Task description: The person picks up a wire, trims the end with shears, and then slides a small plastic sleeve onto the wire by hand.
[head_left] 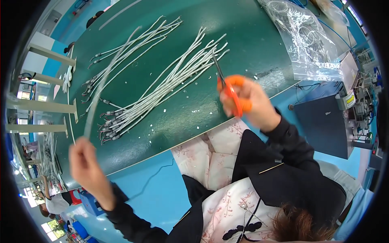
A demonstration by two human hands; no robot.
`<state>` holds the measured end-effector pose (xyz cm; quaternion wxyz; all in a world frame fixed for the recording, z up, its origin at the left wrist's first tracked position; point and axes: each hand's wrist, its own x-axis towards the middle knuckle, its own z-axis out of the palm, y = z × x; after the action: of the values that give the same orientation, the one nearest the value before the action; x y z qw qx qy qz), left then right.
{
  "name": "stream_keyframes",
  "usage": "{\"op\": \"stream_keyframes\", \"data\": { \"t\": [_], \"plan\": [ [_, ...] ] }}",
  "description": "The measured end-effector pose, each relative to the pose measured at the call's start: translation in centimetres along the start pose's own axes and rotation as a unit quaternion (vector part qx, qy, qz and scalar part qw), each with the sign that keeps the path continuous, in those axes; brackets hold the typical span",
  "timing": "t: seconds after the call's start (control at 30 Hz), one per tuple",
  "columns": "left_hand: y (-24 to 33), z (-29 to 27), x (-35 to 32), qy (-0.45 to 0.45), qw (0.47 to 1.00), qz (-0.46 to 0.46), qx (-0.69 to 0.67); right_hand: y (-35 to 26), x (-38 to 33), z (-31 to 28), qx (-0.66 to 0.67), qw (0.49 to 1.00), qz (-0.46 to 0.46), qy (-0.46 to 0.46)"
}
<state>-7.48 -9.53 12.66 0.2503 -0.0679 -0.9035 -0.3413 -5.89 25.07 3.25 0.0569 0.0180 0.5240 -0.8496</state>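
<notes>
At the left, my left hand (86, 166) is closed on one end of a grey-white cable (97, 95), which is smeared by motion and stretches up over the table. On the other side my right hand (257, 103) grips a pair of scissors (231, 93) with orange handles. Their dark blades point up and left, close to the ends of a bundle of white cables (164, 87) lying slantwise on the green table (243, 24). Grey sleeves and bare wire ends show at the bundle's lower left. A smaller group of similar cables (142, 44) lies farther back.
Tiny white scraps (195, 111) are scattered over the tabletop. A clear plastic bag (306, 40) of coiled cables lies at the right corner. Beige posts (44, 105) stand along the left edge, near a white glove (67, 79). Another person (52, 204) is at the far lower left.
</notes>
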Motion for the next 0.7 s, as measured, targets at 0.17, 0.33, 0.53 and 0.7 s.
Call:
{"op": "stream_keyframes", "data": {
  "t": [0.17, 0.33, 0.53, 0.7],
  "plan": [
    [0.4, 4.4, -12.4, -0.049, 0.989, -0.09, -0.107, 4.0, -2.2, 5.9, 0.112, 0.992, 0.05, -0.017],
    [-0.3, 7.1, -20.1, -0.11, 0.958, -0.187, -0.187, 7.4, -1.8, 7.4, 0.127, 0.988, 0.022, -0.087],
    [-2.6, 6.0, -18.5, -0.267, 0.923, -0.209, -0.184, 11.5, -3.8, 9.5, 0.058, 0.985, 0.067, -0.145],
    [-0.2, 4.8, -10.4, -0.037, 0.861, -0.229, -0.453, 14.7, -6.0, 9.8, -0.064, 0.978, 0.037, -0.197]
  ]
}}
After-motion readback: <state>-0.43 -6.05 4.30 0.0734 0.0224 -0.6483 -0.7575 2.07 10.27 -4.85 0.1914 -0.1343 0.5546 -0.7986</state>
